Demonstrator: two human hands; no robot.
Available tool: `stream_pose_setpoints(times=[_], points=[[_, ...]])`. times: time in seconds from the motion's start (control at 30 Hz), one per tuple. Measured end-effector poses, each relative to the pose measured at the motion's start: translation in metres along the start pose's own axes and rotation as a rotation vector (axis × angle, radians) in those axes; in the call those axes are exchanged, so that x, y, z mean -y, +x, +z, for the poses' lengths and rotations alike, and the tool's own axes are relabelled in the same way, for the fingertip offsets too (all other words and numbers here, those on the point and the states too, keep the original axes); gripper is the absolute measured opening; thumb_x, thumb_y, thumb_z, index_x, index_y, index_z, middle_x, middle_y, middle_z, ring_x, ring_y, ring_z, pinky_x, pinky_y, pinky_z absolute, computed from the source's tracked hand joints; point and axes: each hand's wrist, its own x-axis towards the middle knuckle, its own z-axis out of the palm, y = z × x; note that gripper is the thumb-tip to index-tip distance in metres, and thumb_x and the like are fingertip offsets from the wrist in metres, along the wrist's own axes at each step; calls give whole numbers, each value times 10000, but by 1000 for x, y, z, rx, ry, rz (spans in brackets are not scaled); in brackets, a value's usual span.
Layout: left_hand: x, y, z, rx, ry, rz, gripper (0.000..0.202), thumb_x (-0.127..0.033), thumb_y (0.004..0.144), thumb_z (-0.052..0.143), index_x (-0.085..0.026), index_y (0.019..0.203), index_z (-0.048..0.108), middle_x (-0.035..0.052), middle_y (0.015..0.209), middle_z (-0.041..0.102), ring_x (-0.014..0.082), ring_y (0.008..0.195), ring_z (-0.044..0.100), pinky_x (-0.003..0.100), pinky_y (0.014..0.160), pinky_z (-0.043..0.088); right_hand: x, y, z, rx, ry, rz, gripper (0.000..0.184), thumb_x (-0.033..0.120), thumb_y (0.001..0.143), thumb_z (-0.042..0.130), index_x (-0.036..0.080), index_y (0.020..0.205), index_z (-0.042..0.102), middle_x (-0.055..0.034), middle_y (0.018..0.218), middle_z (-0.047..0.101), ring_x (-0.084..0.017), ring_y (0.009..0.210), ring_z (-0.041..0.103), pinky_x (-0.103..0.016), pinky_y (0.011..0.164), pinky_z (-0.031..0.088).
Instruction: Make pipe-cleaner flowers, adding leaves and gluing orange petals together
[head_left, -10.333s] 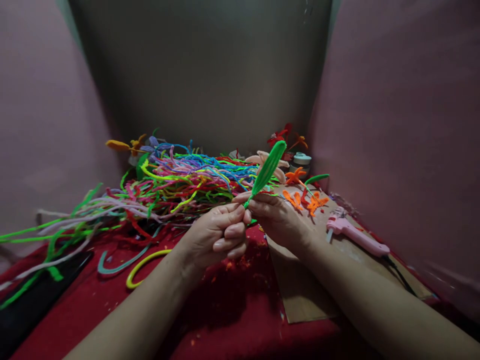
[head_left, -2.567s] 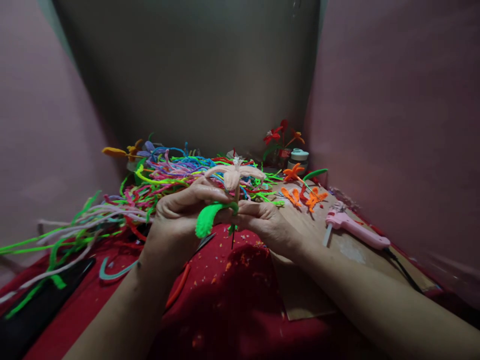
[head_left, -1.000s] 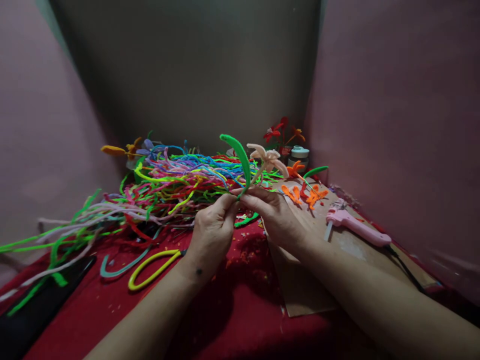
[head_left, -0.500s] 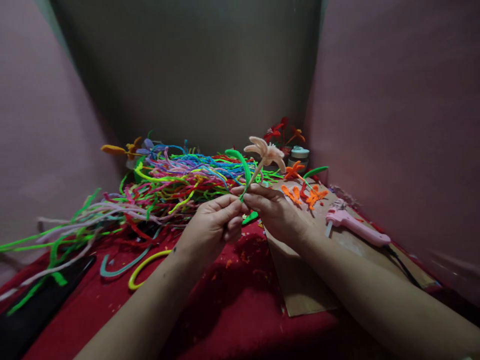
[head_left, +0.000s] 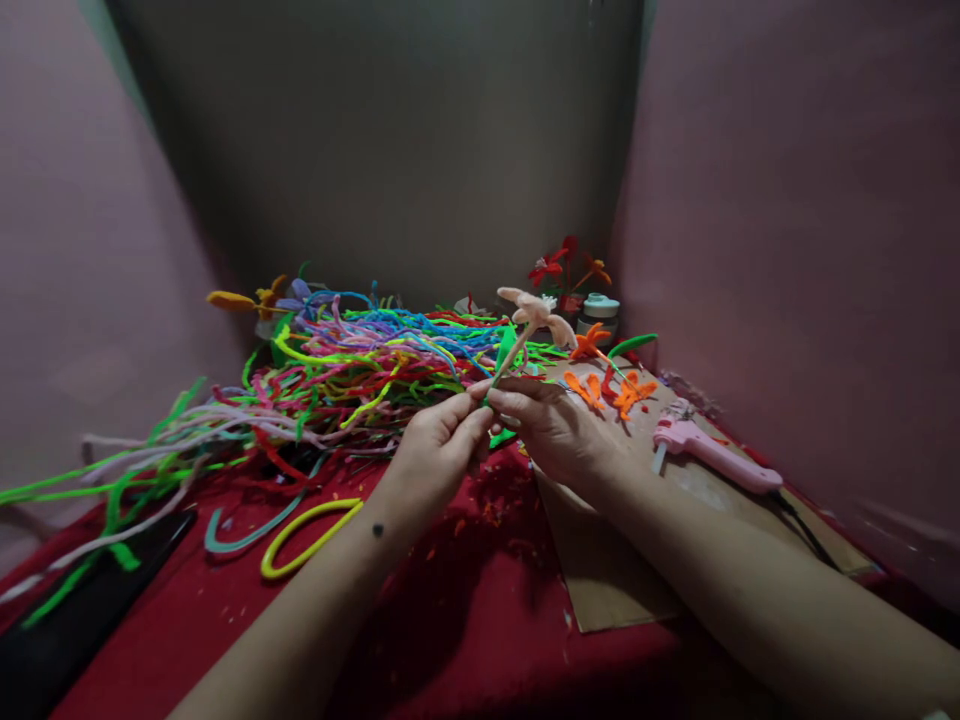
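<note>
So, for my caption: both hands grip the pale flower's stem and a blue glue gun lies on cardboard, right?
The glue gun is pink, not blue, as the head view shows; the left hand and right hand grip the stem.

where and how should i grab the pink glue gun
The glue gun is probably best gripped mid-handle, from above and the right: it lies on the cardboard with its long, slim handle pointing right, away from the orange flowers.

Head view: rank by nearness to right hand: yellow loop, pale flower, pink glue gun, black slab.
From the right hand:
1. Pale flower, held at its stem
2. Pink glue gun, right side, on cardboard
3. Yellow loop, left side
4. Black slab, far left
</note>
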Motion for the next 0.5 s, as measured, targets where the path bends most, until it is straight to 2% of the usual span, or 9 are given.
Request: stream_pose_setpoints(times=[0.1,0.2,0.33,0.5], points=[[6,-2,5,-97,451,120,168,-290,836,508,-183,927,601,23,718,627,170,651,570,258,598,389,9,-2,4,-75,-64,16,195,275,773,588,225,895,731,-9,776,671,-151,726,565,-286,704,435],[13,-4,7,-160,786,155,265,-297,864,470,-161,1076,554,107,913,681,242,812,637,301,676,414,18,-5,10,-128,-143,48,204,218,772,563,216,878,738,-17,814,687,-161,784,578,-287,729,446],[15,-4,6,-214,953,222,275,-319,887,439,-156,1081,546,119,942,693,253,830,656,302,675,425,15,-6,11,-183,-138,40,199,231,770,563,199,865,735,-9,754,676,-143,717,557,-283,696,444],[18,-3,5,-234,988,274,233,-278,915,375,-161,969,568,91,835,690,207,737,647,268,631,403,6,-5,9,-182,-82,10,171,267,764,587,188,815,731,-3,728,660,-142,724,548,-283,699,432]])
